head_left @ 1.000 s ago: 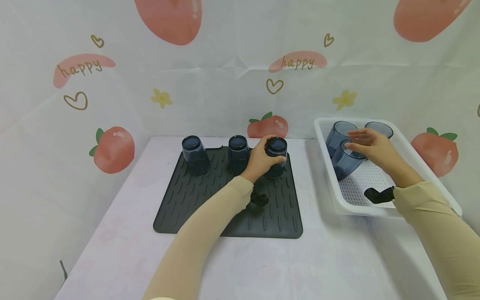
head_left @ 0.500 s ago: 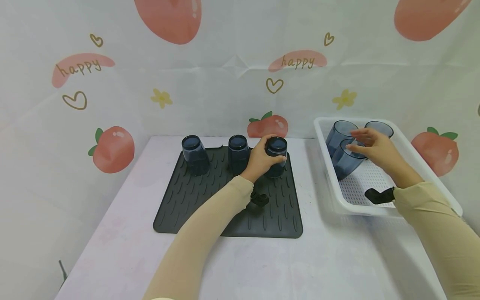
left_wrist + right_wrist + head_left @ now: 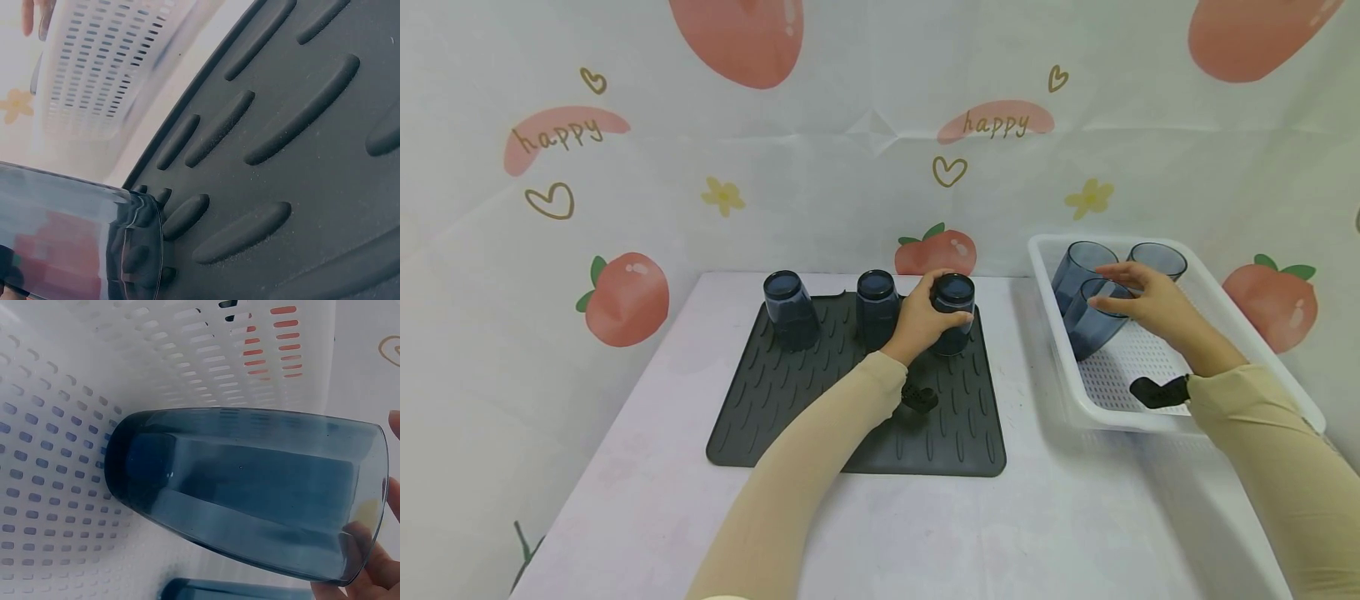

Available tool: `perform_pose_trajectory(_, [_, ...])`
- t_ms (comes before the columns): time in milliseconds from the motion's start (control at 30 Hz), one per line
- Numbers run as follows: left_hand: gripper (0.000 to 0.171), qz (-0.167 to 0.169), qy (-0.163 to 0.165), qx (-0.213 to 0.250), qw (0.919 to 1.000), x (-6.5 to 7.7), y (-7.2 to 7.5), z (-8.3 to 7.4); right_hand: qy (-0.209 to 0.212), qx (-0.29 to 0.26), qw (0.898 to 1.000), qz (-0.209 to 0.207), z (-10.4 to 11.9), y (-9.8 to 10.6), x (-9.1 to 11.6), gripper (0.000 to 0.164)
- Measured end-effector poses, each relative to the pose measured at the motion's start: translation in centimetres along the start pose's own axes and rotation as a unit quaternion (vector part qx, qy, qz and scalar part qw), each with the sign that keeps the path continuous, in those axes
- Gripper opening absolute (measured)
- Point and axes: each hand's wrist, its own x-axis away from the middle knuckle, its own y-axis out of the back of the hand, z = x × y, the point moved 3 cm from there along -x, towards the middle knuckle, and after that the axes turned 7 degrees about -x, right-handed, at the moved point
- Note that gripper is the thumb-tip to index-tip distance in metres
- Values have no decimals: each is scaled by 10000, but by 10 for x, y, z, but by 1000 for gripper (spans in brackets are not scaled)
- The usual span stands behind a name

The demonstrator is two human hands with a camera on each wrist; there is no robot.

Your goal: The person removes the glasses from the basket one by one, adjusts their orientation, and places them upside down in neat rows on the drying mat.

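Observation:
In the head view, my left hand (image 3: 919,321) grips an upside-down blue glass (image 3: 953,340) at the right rear of a black ribbed drying mat (image 3: 790,417). The rim of this glass (image 3: 69,231) stands at the mat's ridges in the left wrist view. My right hand (image 3: 1157,304) is at the mouth of a tilted blue glass (image 3: 1086,329) inside a white perforated basket (image 3: 1078,400). Thumb and fingers are spread apart there, and fingertips (image 3: 378,565) lie right at the rim of the glass (image 3: 250,487) in the right wrist view.
Two more upside-down glasses stand on the mat: one at the left (image 3: 792,312), one in the middle (image 3: 876,312). Further glasses lean at the basket's back, one on the left (image 3: 1075,271) and one on the right (image 3: 1161,258). A printed cloth (image 3: 850,192) hangs behind the table (image 3: 925,533).
My right hand has shifted very slightly at the mouth of the tilted glass. The left hand and the glass it grips have kept their place.

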Motion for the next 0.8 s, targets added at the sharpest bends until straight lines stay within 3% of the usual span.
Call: perform_pose_trajectory(800, [73,14,81,36,10000,0,-1,0,-38,644,9973,361,-2,0,-3,79])
